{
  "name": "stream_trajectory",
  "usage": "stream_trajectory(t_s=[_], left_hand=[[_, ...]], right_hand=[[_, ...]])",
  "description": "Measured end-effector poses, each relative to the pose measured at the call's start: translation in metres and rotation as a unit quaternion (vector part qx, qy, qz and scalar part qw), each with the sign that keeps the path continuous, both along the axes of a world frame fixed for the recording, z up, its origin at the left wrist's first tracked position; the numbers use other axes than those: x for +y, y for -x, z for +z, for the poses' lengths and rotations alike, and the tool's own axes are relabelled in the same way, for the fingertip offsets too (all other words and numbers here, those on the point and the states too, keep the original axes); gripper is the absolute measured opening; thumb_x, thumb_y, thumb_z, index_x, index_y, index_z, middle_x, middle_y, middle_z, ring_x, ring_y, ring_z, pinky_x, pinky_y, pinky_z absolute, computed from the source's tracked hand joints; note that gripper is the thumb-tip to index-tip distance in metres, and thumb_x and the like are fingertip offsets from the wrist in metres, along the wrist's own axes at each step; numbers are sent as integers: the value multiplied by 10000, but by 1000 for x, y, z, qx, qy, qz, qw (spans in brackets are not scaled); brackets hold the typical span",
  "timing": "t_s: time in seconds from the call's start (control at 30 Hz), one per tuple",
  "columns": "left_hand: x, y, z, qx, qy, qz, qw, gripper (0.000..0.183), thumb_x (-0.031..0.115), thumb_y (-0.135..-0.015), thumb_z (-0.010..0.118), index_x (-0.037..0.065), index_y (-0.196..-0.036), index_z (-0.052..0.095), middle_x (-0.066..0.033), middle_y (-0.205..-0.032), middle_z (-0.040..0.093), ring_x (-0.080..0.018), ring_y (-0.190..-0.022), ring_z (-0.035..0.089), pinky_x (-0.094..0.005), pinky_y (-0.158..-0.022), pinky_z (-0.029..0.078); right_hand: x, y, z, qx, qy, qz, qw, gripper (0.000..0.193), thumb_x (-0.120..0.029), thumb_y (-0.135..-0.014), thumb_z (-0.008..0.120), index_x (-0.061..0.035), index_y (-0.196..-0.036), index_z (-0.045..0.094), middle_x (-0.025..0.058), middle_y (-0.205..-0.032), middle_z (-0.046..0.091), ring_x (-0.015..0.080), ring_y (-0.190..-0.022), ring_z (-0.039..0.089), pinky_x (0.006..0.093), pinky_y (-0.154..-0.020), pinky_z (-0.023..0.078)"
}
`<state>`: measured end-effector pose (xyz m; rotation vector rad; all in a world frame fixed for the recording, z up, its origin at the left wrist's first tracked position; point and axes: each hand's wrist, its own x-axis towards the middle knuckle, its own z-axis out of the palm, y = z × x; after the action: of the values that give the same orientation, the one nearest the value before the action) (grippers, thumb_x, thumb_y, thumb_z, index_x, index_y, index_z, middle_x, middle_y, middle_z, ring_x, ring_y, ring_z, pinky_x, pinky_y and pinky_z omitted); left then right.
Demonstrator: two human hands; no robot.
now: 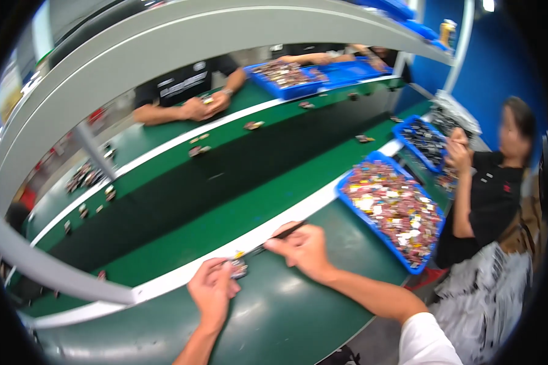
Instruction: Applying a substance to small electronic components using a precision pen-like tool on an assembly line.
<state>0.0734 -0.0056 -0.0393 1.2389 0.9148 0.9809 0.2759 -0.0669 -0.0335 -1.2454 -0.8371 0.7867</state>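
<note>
My left hand [211,288] is closed on a small electronic part [240,268], pinched between thumb and fingertips above the green table [274,304]. The part looks silvery and dark with a yellow bit on top; its finer shape is too blurred to tell. A thin black tool like a pair of tweezers [293,230] is gripped in my right hand [305,249]. Its narrow tip slants down and left to just beside the part; whether they touch, I cannot tell.
Beyond a white rail [259,238] runs a dark conveyor belt [237,167] with scattered small parts. A blue tray [411,267] heaped with small parts stands at my right. One person [487,194] works there, others across the belt. A grey beam [182,36] arches overhead.
</note>
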Motion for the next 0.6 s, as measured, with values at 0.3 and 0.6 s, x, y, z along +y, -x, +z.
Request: stream_trajectory(t_s=[0.3, 0.6], left_hand=[[4, 6, -12, -38, 10, 17, 999, 137, 31, -928, 685, -51, -1037, 674, -85, -809, 704, -67, -525, 577, -204, -428, 377], [2, -2, -18, 4, -39, 31, 999, 134, 17, -915, 699, -51, -1029, 681, -39, -681, 672, -46, -507, 570, -208, -453, 413]], right_hand=[[1, 11, -1, -34, -6, 51, 998, 94, 1, -863, 748, 30, -927, 686, 46, -755, 690, 15, -498, 488, 178, -436, 351], [-8, 25, -11, -130, -40, 36, 990, 134, 3, -814, 806, 9, -897, 700, 2, -767, 675, -14, -523, 455, 165, -464, 319]])
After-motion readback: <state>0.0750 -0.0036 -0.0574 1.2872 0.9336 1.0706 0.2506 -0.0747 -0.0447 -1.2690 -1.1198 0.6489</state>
